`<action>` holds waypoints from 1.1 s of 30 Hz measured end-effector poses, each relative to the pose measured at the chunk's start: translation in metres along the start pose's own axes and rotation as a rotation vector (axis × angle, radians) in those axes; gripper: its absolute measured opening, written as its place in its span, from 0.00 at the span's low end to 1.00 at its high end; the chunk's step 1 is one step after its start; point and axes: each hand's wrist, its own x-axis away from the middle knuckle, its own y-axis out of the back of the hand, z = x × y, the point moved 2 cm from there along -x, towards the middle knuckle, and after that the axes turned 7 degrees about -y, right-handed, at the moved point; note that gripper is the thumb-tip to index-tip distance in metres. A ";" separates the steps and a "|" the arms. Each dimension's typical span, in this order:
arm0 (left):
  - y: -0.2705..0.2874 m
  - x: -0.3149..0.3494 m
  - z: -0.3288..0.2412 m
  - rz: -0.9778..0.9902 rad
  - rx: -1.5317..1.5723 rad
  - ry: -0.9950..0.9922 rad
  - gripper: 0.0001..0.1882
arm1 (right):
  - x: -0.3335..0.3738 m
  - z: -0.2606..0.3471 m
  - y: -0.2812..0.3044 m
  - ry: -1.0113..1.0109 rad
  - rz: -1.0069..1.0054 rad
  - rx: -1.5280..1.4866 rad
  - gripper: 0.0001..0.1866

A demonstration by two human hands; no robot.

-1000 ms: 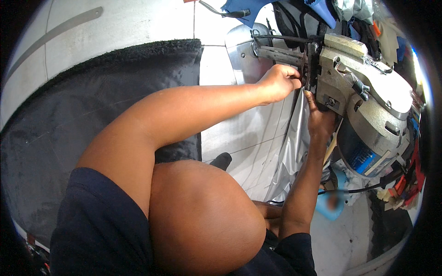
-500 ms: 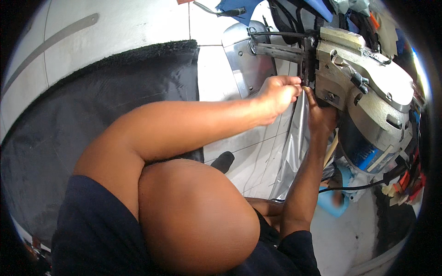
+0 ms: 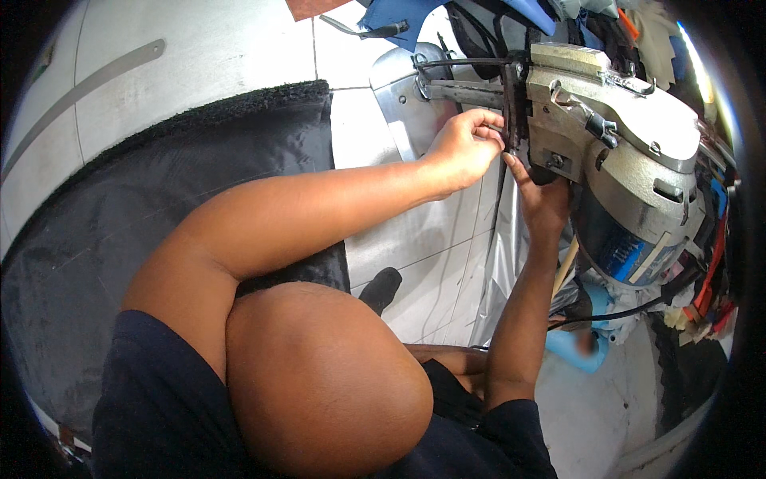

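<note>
A cloth cutting machine (image 3: pixel 614 112) lies on its side at the upper right, with a pale metal head and a rounded motor housing (image 3: pixel 630 231). From its head a dark upright bar (image 3: pixel 512 100) and a metal arm run left to a shiny base plate (image 3: pixel 396 100). My left hand (image 3: pixel 467 152) is closed, fingertips pinched together against the dark bar; whatever they hold is too small to make out. Below the head, close to the left fingertips, is my right hand (image 3: pixel 546 199), its thumb stretched up along the bar. The machine hides its other fingers.
My bent knee (image 3: pixel 327 367) fills the lower middle, and a dark-socked foot (image 3: pixel 381 289) rests on white tiles. Black sheeting (image 3: pixel 183 191) spreads at left beside a metal ruler (image 3: pixel 96 84). Silvery sheeting (image 3: pixel 499 255), a black cable (image 3: pixel 614 324) and cloth scraps (image 3: pixel 710 279) lie around the machine.
The whole view has shifted, so the machine and both hands appear slightly further left. My left fingers have loosened a little and sit slightly apart from the right thumb.
</note>
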 end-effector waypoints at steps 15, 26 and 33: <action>0.007 0.003 -0.006 0.113 0.053 0.091 0.24 | 0.008 0.020 0.010 -0.098 0.010 0.033 0.38; -0.006 0.008 0.007 0.143 0.173 0.120 0.36 | 0.004 0.008 0.001 0.135 -0.242 0.137 0.37; -0.010 0.014 0.000 0.160 0.144 0.148 0.42 | 0.009 0.012 0.007 0.193 -0.271 0.055 0.35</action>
